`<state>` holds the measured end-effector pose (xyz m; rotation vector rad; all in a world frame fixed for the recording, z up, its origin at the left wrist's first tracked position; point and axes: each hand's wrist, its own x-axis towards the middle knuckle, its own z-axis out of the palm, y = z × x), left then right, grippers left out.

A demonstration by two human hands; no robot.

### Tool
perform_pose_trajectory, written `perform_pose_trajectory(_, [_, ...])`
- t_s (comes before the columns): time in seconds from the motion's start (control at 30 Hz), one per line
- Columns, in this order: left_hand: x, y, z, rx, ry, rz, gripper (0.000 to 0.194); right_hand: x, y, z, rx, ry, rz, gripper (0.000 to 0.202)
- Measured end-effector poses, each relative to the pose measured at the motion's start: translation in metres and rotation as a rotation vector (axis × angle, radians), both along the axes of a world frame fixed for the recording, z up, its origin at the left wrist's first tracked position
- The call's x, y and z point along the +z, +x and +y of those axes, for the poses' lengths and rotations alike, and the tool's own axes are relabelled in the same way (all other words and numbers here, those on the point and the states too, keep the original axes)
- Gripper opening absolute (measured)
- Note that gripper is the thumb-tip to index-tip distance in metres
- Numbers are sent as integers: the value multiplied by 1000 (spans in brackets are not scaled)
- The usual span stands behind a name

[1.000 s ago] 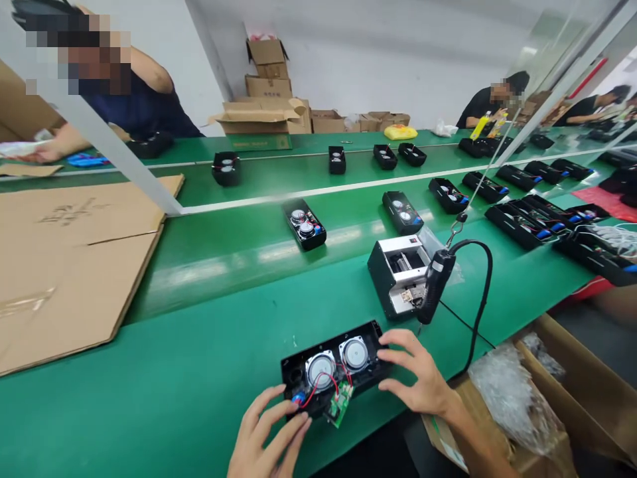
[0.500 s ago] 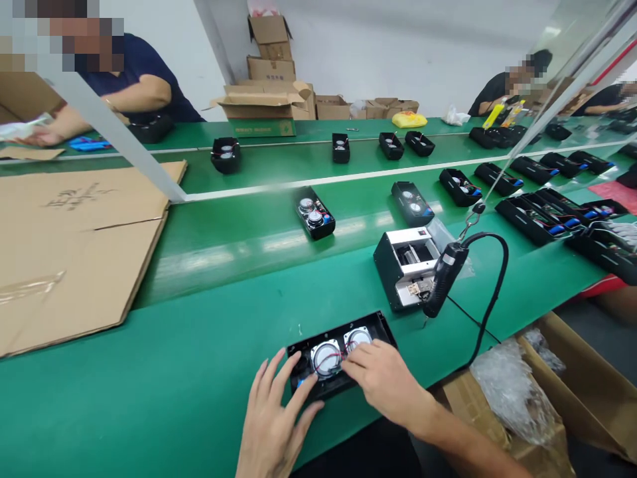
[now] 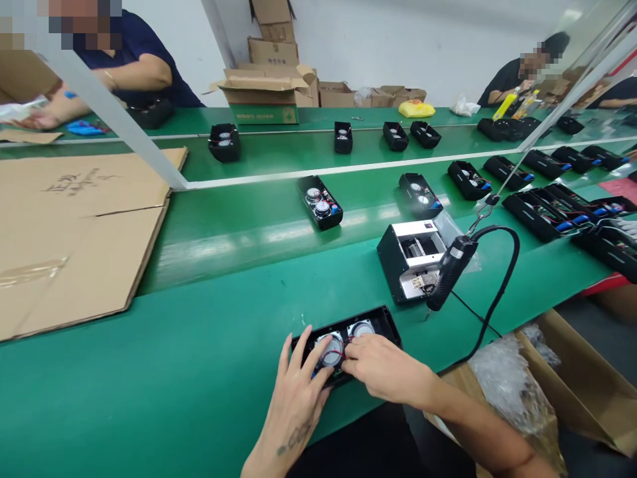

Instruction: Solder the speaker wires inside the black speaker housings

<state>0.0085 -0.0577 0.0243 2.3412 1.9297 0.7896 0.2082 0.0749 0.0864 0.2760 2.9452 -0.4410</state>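
Note:
A black speaker housing lies open side up on the bench in front of me, with two round speakers inside. My left hand rests over its left end, fingers spread, index finger and thumb touching about the left speaker. Beside the right speaker, my right hand is closed in a pinch. Thin red and black wires run to its fingertips, which are partly hidden. A bit of blue shows under the left thumb.
A black electric screwdriver hangs by a cable beside a white-and-black machine. More speaker housings sit on the green line beyond. Flattened cardboard lies left; an open carton stands low right. Co-workers sit across the line.
My left hand has moved right and up, its index finger and thumb now about the left speaker. My right hand stays pinched at the wires. The view has shifted slightly.

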Motion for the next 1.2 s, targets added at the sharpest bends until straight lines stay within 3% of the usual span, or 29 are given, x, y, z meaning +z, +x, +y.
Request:
perform_pose_trajectory(0.3, [-1, -2, 2, -70, 6, 83, 28, 0, 4, 6, -16, -162, -3, 27])
perform_pose_trajectory(0.5, [-1, -10, 8, -100, 8, 37, 25, 2, -1, 15, -32, -191, 50, 23])
perform_pose_trajectory(0.83, [3, -7, 16, -94, -36, 118, 31, 7, -10, 24, 137, -98, -18, 25])
perform_pose_trajectory(1.0, [1, -10, 22, -188, -66, 56, 28, 3, -8, 24, 79, -215, -10, 26])
perform_pose_trajectory(1.07, [7, -17, 34, -213, -145, -37, 22, 8, -12, 30, -20, -315, -4, 19])
perform_pose_trajectory(1.13, [17, -29, 55, -224, -349, -173, 16, 15, -19, 41, -108, -418, 17, 16])
perform_pose_trajectory(1.2, [30, -42, 80, -231, -595, -317, 10, 23, -28, 54, -153, -443, 32, 39])
